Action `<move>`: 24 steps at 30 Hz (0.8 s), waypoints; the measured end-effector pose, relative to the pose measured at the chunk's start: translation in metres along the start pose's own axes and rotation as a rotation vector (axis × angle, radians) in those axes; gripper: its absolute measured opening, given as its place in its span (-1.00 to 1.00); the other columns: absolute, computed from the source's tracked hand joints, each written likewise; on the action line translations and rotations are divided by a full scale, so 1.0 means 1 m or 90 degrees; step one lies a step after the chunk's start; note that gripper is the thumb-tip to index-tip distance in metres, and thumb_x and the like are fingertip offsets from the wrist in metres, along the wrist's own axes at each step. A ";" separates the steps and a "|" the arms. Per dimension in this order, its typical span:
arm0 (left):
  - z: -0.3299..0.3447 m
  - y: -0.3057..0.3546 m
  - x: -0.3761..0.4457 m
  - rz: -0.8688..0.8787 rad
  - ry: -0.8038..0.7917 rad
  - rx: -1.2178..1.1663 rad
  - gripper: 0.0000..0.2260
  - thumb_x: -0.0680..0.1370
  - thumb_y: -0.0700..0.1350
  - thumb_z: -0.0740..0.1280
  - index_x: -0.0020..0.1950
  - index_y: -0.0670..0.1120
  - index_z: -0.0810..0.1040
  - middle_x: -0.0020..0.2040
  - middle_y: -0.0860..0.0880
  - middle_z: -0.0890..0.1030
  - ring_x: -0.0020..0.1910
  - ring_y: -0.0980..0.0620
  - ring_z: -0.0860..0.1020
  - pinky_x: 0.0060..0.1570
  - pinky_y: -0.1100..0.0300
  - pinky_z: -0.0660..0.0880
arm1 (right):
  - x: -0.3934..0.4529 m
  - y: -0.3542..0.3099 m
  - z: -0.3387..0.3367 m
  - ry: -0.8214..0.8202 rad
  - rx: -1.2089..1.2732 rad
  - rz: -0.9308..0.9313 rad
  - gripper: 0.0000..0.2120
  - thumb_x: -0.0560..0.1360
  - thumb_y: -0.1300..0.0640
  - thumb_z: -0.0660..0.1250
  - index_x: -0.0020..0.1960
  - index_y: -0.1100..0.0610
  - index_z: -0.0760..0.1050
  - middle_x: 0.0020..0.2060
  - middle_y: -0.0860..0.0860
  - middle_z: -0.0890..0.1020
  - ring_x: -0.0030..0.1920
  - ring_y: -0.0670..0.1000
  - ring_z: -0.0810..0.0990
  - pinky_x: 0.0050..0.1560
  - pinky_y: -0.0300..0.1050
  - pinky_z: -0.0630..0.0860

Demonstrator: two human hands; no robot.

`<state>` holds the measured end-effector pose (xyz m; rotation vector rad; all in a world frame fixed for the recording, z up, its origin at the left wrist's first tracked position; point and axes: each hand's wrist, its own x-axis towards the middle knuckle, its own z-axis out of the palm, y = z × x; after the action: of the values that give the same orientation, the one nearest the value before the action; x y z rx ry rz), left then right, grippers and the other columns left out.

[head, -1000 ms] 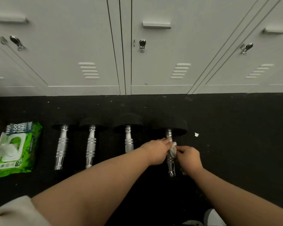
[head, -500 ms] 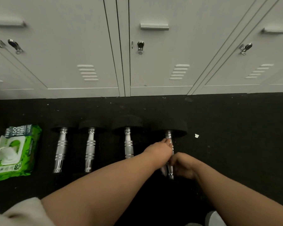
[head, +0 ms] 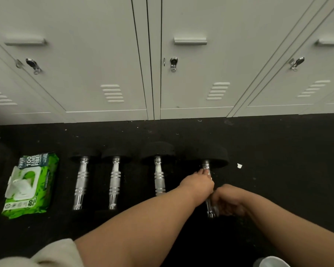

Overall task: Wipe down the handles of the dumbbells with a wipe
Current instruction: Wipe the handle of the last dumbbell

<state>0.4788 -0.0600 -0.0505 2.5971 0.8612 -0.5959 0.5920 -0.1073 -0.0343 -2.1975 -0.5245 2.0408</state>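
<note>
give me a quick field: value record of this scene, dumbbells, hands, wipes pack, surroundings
dumbbells: four in a row on the black floor, chrome handles
being wiped: rightmost dumbbell
left hand: grip on the upper handle
right hand: grip on the lower handle; wipe not clearly visible
untouched now: three left dumbbells
wipes pack: green, far left, flap open
background: pale lockers, doors closed

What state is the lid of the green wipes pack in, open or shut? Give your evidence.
Open. The white flip lid on the green wipes pack is swung back to the left, and a white wipe shows in the opening.
</note>
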 end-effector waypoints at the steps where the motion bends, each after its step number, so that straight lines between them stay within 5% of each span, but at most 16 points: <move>1: 0.000 -0.001 -0.001 0.002 0.003 0.004 -0.58 0.62 -0.27 0.08 0.48 -0.31 0.20 0.52 -0.29 0.13 0.50 -0.20 0.18 0.40 -0.02 0.27 | 0.003 0.002 0.001 -0.019 0.049 0.009 -0.80 0.36 0.48 0.15 -0.35 0.28 0.45 -0.55 0.13 0.51 -0.58 0.03 0.50 -0.48 -0.23 0.41; 5: -0.001 0.001 0.001 0.007 -0.009 0.009 -0.54 0.59 -0.28 0.17 0.49 -0.29 0.20 0.53 -0.28 0.11 0.52 -0.19 0.14 0.43 -0.01 0.25 | 0.017 0.012 0.004 -0.082 0.209 -0.004 -0.71 0.41 0.46 0.08 0.03 0.38 0.50 -0.16 0.29 0.62 -0.19 0.22 0.65 -0.19 0.00 0.61; 7: -0.005 0.001 0.000 0.002 -0.028 0.005 -0.54 0.59 -0.28 0.18 0.48 -0.28 0.22 0.53 -0.28 0.10 0.51 -0.21 0.15 0.43 -0.04 0.26 | 0.016 0.012 0.007 -0.092 0.243 -0.006 -0.70 0.42 0.45 0.08 0.07 0.37 0.48 -0.15 0.28 0.60 -0.18 0.22 0.64 -0.22 -0.01 0.62; 11: -0.007 0.002 -0.001 -0.005 -0.015 0.010 -0.56 0.59 -0.31 0.15 0.48 -0.30 0.21 0.51 -0.30 0.12 0.48 -0.22 0.19 0.41 -0.03 0.28 | 0.009 0.005 0.011 -0.010 0.113 0.009 -0.81 0.44 0.41 0.12 -0.27 0.24 0.43 -0.47 0.10 0.50 -0.52 0.00 0.48 -0.52 -0.25 0.41; 15: -0.006 0.001 -0.002 -0.004 -0.003 0.012 -0.59 0.59 -0.31 0.13 0.45 -0.30 0.27 0.48 -0.31 0.17 0.45 -0.22 0.25 0.37 -0.04 0.33 | 0.000 -0.002 0.010 0.035 0.010 -0.002 -0.75 0.42 0.40 0.12 -0.40 0.22 0.37 -0.62 0.07 0.39 -0.61 -0.01 0.36 -0.53 -0.30 0.32; 18: -0.006 0.002 -0.001 -0.012 -0.006 0.004 -0.57 0.59 -0.29 0.14 0.47 -0.30 0.24 0.49 -0.29 0.16 0.45 -0.21 0.24 0.38 -0.03 0.33 | -0.005 -0.004 0.004 0.009 0.104 -0.008 -0.70 0.43 0.48 0.01 -0.38 0.25 0.35 -0.58 0.11 0.42 -0.52 0.04 0.41 -0.53 -0.25 0.39; 21: -0.006 0.005 -0.001 -0.010 -0.009 0.021 -0.59 0.59 -0.29 0.14 0.46 -0.30 0.25 0.49 -0.31 0.15 0.46 -0.22 0.23 0.39 -0.03 0.30 | -0.010 -0.009 0.007 -0.020 0.127 0.013 -0.74 0.16 0.51 -0.03 -0.37 0.29 0.38 -0.41 0.19 0.46 -0.48 0.11 0.51 -0.51 -0.18 0.44; 24: -0.007 0.008 0.002 -0.013 -0.026 0.025 -0.58 0.60 -0.31 0.12 0.47 -0.32 0.22 0.51 -0.31 0.12 0.48 -0.23 0.19 0.41 -0.05 0.28 | -0.003 -0.002 0.011 -0.058 0.181 -0.019 -0.65 0.24 0.46 0.01 -0.61 0.22 0.40 -0.51 0.14 0.46 -0.45 0.09 0.52 -0.36 -0.10 0.49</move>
<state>0.4869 -0.0623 -0.0440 2.6039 0.8728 -0.6764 0.5807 -0.1082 -0.0321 -1.9306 -0.2533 2.0606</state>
